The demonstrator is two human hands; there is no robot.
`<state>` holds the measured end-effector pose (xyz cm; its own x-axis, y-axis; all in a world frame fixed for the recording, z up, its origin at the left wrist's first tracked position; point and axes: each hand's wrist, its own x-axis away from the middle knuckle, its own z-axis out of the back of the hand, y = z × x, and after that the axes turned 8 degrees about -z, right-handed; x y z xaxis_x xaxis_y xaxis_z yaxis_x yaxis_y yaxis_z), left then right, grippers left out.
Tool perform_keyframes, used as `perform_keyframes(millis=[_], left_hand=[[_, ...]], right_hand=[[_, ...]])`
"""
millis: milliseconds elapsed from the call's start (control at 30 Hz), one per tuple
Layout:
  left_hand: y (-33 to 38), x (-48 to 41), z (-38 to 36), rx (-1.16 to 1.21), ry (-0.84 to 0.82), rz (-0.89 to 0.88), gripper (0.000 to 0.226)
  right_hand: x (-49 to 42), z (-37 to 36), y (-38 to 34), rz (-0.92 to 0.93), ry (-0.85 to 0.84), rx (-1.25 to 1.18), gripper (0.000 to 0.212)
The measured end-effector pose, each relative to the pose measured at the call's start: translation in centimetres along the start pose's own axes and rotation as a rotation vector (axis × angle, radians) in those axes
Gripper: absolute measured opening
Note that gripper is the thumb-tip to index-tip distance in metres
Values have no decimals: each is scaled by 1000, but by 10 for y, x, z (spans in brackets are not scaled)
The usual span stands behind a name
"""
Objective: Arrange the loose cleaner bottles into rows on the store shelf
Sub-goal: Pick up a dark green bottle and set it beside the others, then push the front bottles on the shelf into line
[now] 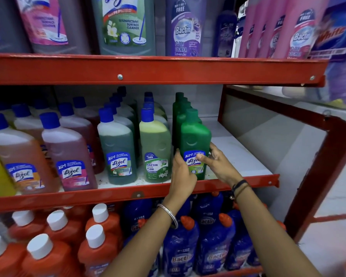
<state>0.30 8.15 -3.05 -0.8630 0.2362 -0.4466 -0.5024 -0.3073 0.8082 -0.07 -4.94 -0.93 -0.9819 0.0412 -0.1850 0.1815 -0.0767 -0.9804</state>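
Bottle: opaque green plastic cleaner bottle [195, 140] with a glossy blue label, upright at the front of the green row, centre-right of frame, on the white board of the red metal shelf [238, 154].
Hands: my left hand [181, 172] and right hand [216, 163] press its two sides.
Risk: a hard shove may topple the bottles behind it.

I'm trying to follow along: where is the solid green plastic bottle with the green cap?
In the head view, the solid green plastic bottle stands at the front of the middle red shelf, right of the yellow-green Bactin bottle, held between the left hand and right hand.
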Motion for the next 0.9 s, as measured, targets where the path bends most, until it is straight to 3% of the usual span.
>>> perform_keyframes(millis=[133,267,400,700,767,833,900], left_hand=[[-1,3,1,14,12,16,79],[-8,4,4,17,-43,-12,89],[-4,7,11,-89,-155,-4,94],[-1,23,17,-164,-210,-55,97],[-1,25,18,-126,-208,-40,95],[-1,32,20,-63,-93,-54,84],[-2,42,25,11,204,-150,63]], right_hand=[[0,2,5,-18,28,24,35],[5,-2,14,-32,206,18,31],[5,-13,18,-34,241,120,34],[15,-10,14,-104,217,96,36],[18,-13,13,-125,278,119,38],[31,-25,12,-49,514,142,36],[52,-47,10,166,703,122,31]])
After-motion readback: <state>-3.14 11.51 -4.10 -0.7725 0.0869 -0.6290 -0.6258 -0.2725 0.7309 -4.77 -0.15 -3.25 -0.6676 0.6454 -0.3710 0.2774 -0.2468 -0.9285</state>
